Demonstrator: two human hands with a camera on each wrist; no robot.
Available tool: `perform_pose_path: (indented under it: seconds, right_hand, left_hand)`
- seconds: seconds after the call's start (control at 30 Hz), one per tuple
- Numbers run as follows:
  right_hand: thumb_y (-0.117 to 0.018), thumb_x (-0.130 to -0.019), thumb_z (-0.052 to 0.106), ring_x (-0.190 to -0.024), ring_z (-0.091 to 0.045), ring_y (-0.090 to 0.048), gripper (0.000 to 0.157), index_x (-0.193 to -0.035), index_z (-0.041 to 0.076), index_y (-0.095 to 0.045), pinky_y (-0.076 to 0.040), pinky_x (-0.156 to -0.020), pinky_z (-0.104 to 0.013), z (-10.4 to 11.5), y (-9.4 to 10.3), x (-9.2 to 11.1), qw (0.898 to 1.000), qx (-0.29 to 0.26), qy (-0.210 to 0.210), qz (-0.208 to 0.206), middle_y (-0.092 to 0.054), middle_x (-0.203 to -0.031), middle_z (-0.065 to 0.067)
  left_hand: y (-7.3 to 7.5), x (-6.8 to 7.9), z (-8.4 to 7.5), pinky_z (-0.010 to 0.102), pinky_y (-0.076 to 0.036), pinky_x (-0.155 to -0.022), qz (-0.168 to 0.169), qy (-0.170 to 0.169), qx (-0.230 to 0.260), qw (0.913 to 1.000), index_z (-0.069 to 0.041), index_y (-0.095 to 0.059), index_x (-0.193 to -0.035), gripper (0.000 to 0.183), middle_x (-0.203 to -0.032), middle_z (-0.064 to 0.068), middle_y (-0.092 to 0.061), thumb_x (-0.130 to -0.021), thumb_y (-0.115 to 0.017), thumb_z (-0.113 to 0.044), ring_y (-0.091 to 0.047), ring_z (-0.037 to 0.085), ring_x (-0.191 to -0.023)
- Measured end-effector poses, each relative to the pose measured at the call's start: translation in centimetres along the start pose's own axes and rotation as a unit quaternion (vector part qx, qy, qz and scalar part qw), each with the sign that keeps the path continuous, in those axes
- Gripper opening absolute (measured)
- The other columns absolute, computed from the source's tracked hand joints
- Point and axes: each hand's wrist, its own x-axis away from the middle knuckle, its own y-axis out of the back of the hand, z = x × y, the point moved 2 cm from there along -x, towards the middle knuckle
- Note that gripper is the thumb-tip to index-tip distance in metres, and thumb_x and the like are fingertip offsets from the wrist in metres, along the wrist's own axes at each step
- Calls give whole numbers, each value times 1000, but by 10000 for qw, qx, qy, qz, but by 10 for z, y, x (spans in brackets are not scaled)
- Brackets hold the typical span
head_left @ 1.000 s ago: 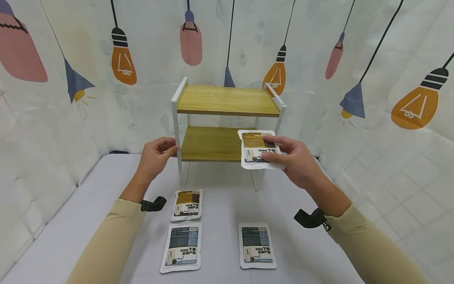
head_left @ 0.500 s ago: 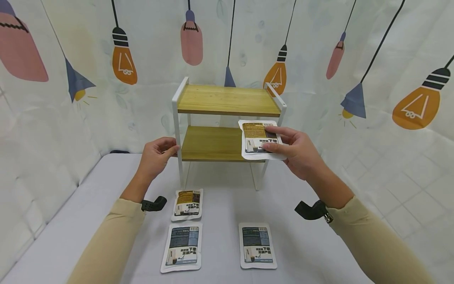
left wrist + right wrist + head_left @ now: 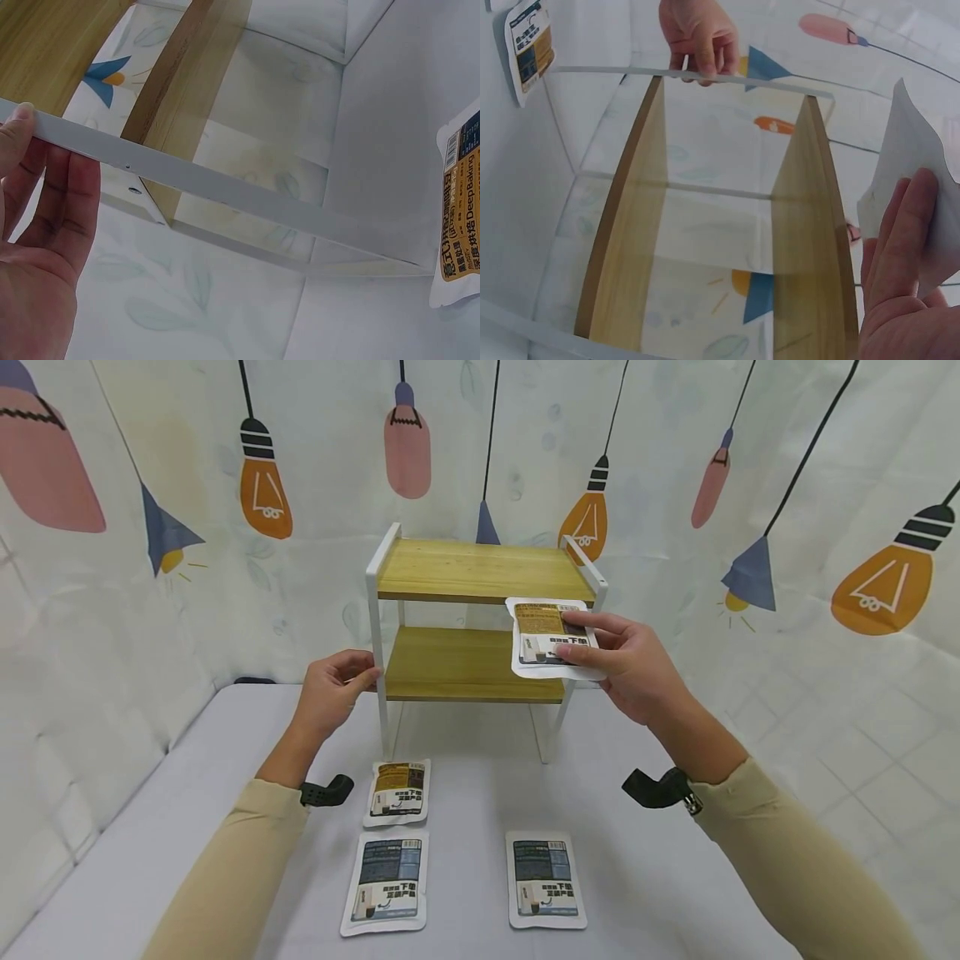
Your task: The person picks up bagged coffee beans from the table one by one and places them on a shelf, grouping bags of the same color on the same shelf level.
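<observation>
A two-tier shelf (image 3: 480, 664) with wooden boards and a white metal frame stands on the table. My left hand (image 3: 333, 693) pinches its left front post (image 3: 187, 174), thumb on one side and fingers on the other. In front of the shelf's right side, my right hand (image 3: 633, 668) grips a white flat pouch (image 3: 551, 639) with a brown-and-white label, thumb on the label. The pouch is in the air, between the heights of the two boards. The right wrist view shows the plain back of that pouch (image 3: 911, 150) with fingers across it.
On the table (image 3: 465, 860) lie another brown-label pouch (image 3: 397, 793), a blue-label pouch (image 3: 386, 881) just in front of it, and a second blue-label pouch (image 3: 545, 878) to the right. A curtain printed with lamps (image 3: 315, 585) hangs behind.
My right hand has raised the brown-label pouch from in front of the lower board to just below the upper board's front edge. My left hand stays on the post.
</observation>
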Motion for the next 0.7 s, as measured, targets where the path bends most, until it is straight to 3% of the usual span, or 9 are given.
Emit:
perform_pose_path:
  seconds: [0.47,0.7]
  right_hand:
    - [-76,-93,11,-113,-25,-67,54,-144,19,-61,-61,-89,-24,6,2,-14,9999,-2,56,-112,-55,-138,-11]
    - [-80,-90,16,-117,-27,-64,56,-143,19,-62,-60,-91,-24,8,4,-20,9999,-78,-90,-116,-54,-139,-10]
  left_hand:
    - [0,0,0,14,-58,-83,24,18,94,10000,-7,-69,-128,35,-121,23,-69,-99,-69,-26,-70,8,-94]
    - [0,0,0,14,-58,-83,35,32,110,9999,-7,-69,-129,35,-121,19,-71,-99,-69,-25,-70,8,-94]
